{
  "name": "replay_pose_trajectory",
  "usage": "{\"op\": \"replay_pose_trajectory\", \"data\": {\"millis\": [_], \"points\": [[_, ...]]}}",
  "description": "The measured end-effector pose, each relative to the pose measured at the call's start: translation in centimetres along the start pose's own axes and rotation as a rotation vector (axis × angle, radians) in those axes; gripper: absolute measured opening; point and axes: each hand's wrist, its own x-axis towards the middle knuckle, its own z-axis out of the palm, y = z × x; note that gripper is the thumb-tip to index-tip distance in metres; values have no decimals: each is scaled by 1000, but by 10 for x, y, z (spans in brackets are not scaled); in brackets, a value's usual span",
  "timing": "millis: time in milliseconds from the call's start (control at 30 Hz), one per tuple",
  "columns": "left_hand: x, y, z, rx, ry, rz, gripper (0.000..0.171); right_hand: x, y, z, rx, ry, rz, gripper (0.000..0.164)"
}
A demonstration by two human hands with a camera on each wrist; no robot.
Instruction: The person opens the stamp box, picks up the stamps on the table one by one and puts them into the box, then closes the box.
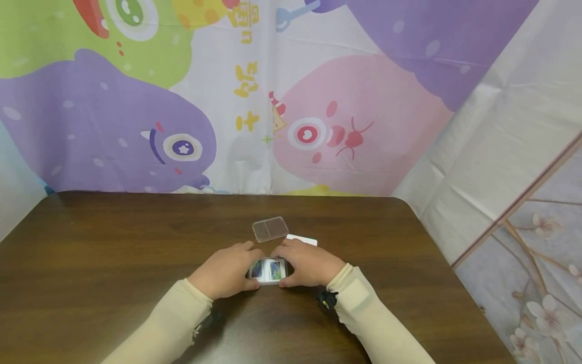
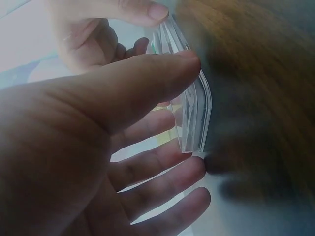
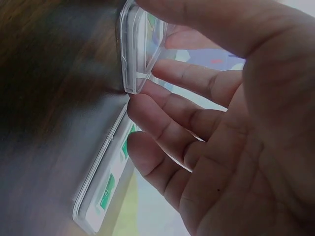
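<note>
Between both hands is a small clear plastic case (image 1: 268, 273) with two colourful pictures side by side showing on its top. My left hand (image 1: 227, 270) holds its left end, with the thumb on the near edge and fingers round the far side. At the right end, my right hand (image 1: 311, 264) grips it likewise, thumb in front. The wrist views show the case's layered transparent edge (image 2: 197, 113), with the left thumb pressed against it; some fingers reach behind. A white flat case (image 3: 101, 191) with green labels lies just beyond the right hand, partly hidden by it in the head view.
A clear rectangular plastic lid or tray (image 1: 270, 229) with a line across it lies on the brown wooden table (image 1: 113, 253), just beyond the hands. A cartoon-printed cloth (image 1: 245, 162) hangs behind the table, and a pale curtain (image 1: 509, 126) stands at the right.
</note>
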Motion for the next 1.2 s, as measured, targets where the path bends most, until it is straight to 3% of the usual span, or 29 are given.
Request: {"op": "replay_pose_trajectory", "data": {"millis": [300,400,533,633,767,1200], "points": [[1,1,1,-31,-3,-14,49,-8,12,-10,96,19,35,58],[3,3,2,-39,10,-24,53,-14,20,-18,116,74,98,58],[7,6,4,-43,21,-22,59,-21,29,-23,55,137,206,60],[13,10,7,-31,1,-27,60,-22,34,-22,-15,138,288,66],[19,14,9,-9,-21,-34,58,-21,38,-18,-29,105,354,72],[22,10,11,5,-37,-28,55,-18,46,-10,8,90,322,61]]}}
